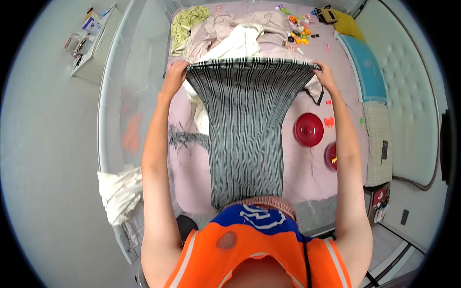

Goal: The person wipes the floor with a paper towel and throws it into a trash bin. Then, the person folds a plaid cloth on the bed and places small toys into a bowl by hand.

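Note:
A black-and-white striped cloth [245,110] is stretched wide between my two hands above the bed. My left hand [176,76] is closed on its upper left corner, and my right hand [323,74] grips the upper right corner. From the taut top edge the cloth narrows and hangs down toward my waist. A dark fringed strip [187,138] sticks out to the left from beside or under it; I cannot tell whether it belongs to the same piece. White fabric [238,42] lies crumpled behind the top edge, partly hidden.
A red bowl [309,130] and a second red bowl [331,156], partly behind my right arm, rest on the bed. Several small toys [300,31] lie at the far right. A blue cushion [363,67] leans by the padded headboard [408,86]. White cloth [120,194] hangs over the left rail.

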Demonstrator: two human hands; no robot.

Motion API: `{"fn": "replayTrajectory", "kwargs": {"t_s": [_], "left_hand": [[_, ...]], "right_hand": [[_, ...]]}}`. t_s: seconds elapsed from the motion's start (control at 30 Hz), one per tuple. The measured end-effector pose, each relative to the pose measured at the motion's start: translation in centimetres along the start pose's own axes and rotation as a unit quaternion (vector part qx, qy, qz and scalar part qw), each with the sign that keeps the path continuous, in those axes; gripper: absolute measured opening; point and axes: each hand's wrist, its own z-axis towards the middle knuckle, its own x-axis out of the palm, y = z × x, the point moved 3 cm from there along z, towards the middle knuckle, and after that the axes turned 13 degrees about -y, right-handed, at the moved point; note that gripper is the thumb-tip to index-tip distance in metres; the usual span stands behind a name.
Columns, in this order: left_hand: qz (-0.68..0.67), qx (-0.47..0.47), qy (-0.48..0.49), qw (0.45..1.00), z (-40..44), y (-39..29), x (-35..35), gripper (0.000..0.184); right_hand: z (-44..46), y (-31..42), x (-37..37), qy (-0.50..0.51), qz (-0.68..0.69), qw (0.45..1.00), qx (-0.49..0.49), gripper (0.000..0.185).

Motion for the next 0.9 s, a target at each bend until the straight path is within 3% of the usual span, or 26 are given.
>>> {"fn": "replayTrajectory", "kwargs": {"t_s": [0.03, 0.1, 0.2, 0.37, 0.43, 0.53, 0.83, 0.9], "left_hand": [[0.028, 0.034, -0.007, 0.999, -0.8, -1.0, -0.9, 0.022], [0.030, 0.015, -0.001, 0.999, -2.8, -1.4, -1.8, 0.025], [0.020, -0.007, 0.035, 0.999, -5.3, -3.0, -3.7, 0.028], [0.052, 0.013, 0.058, 0.997, -9.9, -8.6, -7.4, 0.029], [0.064, 0.038, 0.063, 0.995, -12.1, -11.4, -8.3, 0.029], [0.053, 0.045, 0.060, 0.996, -16.5, -13.6, -8.4, 0.029], [0.023, 0.032, 0.086, 0.996, -28.9, -21.5, -9.9, 0.023], [0.012, 0.019, 0.096, 0.995, -31.6, -23.1, -10.4, 0.021]], "right_hand": [[-1.1, 0.1, -0.4, 0.006, -0.007, 1.000, 0.016, 0.018], [-3.5, 2.3, -1.0, 0.009, 0.011, 1.000, 0.026, 0.018], [-7.6, 3.9, -1.7, 0.000, 0.010, 1.000, -0.030, 0.019], [-14.4, 5.9, -2.9, 0.012, -0.058, 0.998, 0.009, 0.024], [-18.4, 8.0, -4.1, 0.012, -0.109, 0.992, -0.055, 0.027], [-24.4, 9.4, -5.0, 0.017, -0.131, 0.991, -0.036, 0.026], [-40.3, 7.2, -4.5, 0.016, -0.166, 0.983, -0.076, 0.022], [-43.7, 6.8, -4.4, 0.029, -0.163, 0.985, -0.041, 0.022]]}}
